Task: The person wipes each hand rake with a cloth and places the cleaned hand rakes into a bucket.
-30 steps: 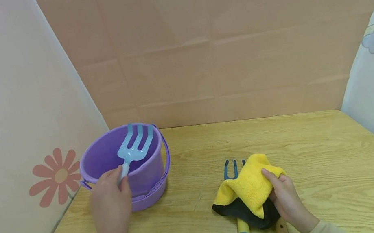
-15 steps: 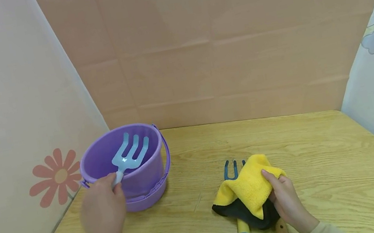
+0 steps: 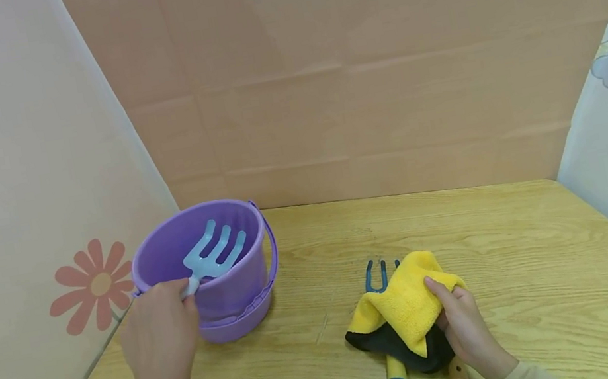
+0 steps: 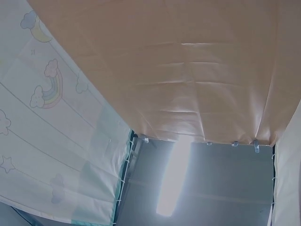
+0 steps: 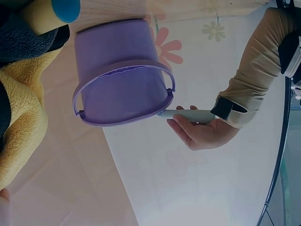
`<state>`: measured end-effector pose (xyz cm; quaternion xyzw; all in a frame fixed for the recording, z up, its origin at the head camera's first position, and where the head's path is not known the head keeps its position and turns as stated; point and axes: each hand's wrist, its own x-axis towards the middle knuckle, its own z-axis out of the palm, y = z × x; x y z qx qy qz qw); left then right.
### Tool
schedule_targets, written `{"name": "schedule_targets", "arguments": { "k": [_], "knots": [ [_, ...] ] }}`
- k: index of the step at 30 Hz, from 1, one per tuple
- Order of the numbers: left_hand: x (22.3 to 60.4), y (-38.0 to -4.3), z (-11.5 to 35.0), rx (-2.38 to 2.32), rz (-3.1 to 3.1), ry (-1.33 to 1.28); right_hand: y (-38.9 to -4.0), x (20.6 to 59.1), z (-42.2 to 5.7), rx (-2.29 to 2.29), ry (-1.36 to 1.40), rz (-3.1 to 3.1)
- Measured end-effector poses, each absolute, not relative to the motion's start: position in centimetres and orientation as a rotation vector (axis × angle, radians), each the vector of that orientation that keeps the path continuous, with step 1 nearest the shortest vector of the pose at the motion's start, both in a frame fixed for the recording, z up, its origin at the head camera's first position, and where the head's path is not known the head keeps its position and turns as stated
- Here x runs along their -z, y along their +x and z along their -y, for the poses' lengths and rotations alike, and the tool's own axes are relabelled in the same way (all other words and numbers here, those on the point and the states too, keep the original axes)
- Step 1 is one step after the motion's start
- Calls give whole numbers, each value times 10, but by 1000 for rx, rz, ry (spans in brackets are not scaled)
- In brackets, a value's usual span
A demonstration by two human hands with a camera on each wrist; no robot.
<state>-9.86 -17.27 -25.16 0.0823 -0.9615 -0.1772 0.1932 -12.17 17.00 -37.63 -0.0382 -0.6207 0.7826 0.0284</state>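
My left hand [image 3: 164, 347] grips the pale handle of a light blue hand fork [image 3: 211, 258]. Its three tines slant over the mouth of a purple bucket [image 3: 233, 305], overlapping the near rim in the head view. The right wrist view shows the left hand [image 5: 202, 134] with its fingers around the fork's handle [image 5: 193, 116] beside the bucket [image 5: 117, 52]. My right hand [image 3: 469, 329] pinches a yellow and black cloth [image 3: 413, 298] between thumb and fingers. Partly hidden under the cloth lies a dark blue fork [image 3: 376, 277], and a yellow handle with a blue end [image 3: 396, 372] sticks out in front.
A wooden handle end [image 3: 458, 373] pokes out below the cloth, close to the right hand. The bucket's handle [image 3: 273, 251] hangs down its right side. Printed cloth walls [image 3: 33, 161] and a brown back sheet [image 3: 351, 74] enclose the wooden table [image 3: 507, 249].
My left hand has moved a little left and down toward me, bringing the fork lower over the bucket's mouth. The right hand and the cloth have stayed in place.
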Motion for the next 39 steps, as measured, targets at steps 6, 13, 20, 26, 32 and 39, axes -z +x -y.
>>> {"name": "schedule_targets", "arguments": {
  "k": [6,13,20,26,32,39],
  "knots": [
    [245,-105,172,497,2754,243,-121,375,-170,-2423,-127,1910],
    [240,-113,172,486,2769,144,-121,375,-170,-2416,-156,1911],
    [237,-123,170,506,2746,38,-120,375,-169,-2414,-176,1925],
    [237,-140,169,510,2783,52,-121,375,-169,-2403,-179,1926],
    [243,-158,169,468,2777,58,-120,376,-169,-2412,-177,1938],
    [249,-174,165,364,2836,93,-119,379,-168,-2370,-192,1959]
  ]
}}
